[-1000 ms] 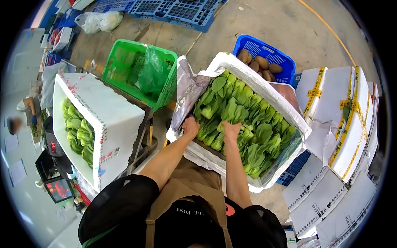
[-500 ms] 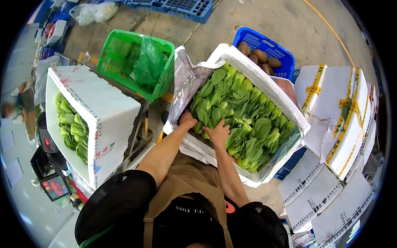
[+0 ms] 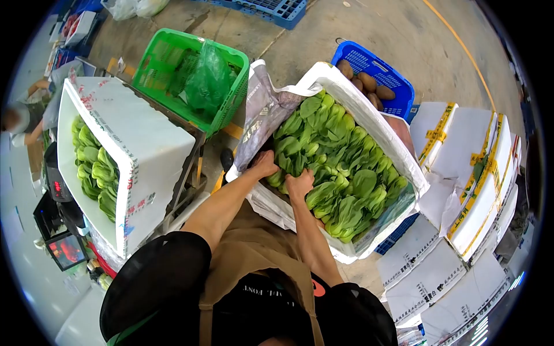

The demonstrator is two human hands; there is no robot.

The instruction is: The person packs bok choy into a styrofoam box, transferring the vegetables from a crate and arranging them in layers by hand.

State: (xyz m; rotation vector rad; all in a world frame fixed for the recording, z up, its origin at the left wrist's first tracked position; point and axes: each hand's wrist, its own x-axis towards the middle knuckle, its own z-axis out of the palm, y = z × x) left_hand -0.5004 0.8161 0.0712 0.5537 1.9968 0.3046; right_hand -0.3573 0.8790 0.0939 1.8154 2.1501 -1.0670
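- Now the right hand (image 3: pixel 300 183) sits low at the near edge of the leafy greens (image 3: pixel 346 167); a second ago it was farther in, holding a bunch slightly above the others.
- Its fingers, splayed over the leaves half a second ago, are bent downward and drawn closer together; the tips are lost in the foliage, so I cannot tell whether they pinch anything.
- The left hand (image 3: pixel 265 164) has hardly shifted: it stays at the near left corner of the lined white box (image 3: pixel 375 118), fingers curled inward by the outermost greens. Their tips are hidden too, so pinching or merely pressing, I cannot tell.
- The dark gap that showed between the hands has gone, and leaves fill the spot. I take this to mean the loose bunch is tucked in beside its neighbours, leaving a more even layer.
- The greens lie close-packed inside the box, with some leaves between the two hands, so the work seems centred on that corner.
- Beyond the box stands a blue basket (image 3: pixel 384 66) with potatoes (image 3: pixel 366 82); a white foam box (image 3: pixel 150 121) holding more greens is off to the left, apart from both hands.
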